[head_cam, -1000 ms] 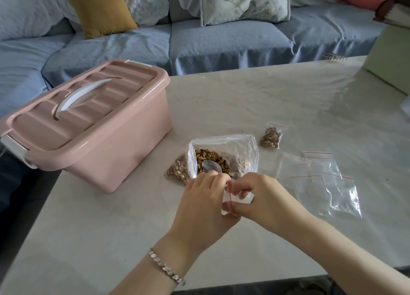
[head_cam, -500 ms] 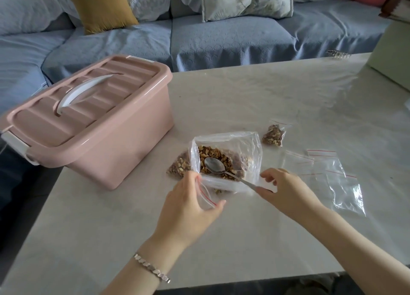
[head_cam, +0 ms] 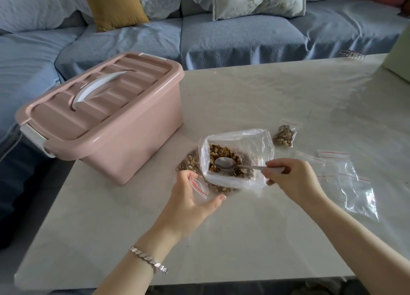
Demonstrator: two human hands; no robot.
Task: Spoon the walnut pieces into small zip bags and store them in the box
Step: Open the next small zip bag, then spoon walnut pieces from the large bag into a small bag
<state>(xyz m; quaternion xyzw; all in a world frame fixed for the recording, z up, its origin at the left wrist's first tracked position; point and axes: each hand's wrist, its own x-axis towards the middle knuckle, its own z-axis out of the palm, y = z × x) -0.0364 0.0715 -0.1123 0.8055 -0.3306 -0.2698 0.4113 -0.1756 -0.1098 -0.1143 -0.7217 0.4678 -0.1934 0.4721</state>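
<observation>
1. Two small zip bags already hold walnut pieces. One filled bag (head_cam: 284,136) lies on the bench (head_cam: 244,90) just beyond the right corner of the large clear bag (head_cam: 261,143). The other filled bag (head_cam: 188,161) lies at its left and is partly tucked under it. More walnut shows under the large bag's near edge; I cannot tell whether that is a third bag.
2. Supply: the large clear bag stands open mid-bench, with a good layer of walnut pieces (head_cam: 221,151) left inside.
3. Right hand (head_cam: 292,179): fingers are pinched on the handle of the spoon (head_cam: 225,162). The spoon's bowl rests on the walnuts inside the large bag and looks unloaded.
4. Left hand (head_cam: 190,201): thumb and fingers hold an empty zip bag (head_cam: 199,186) with a red strip, just beside the large bag's near-left corner. I cannot tell whether its mouth is parted.
5. Spare zip bags (head_cam: 346,177), all empty, lie flat to the right, near the right hand.
6. The pink storage box (head_cam: 133,139) sits at the left of the bench with its lid (head_cam: 93,99) on. Its contents are hidden.
7. Judgement: the task is partly done. Left to do: fill the held bag and the spares, seal them, open the box and put all the bags in.
</observation>
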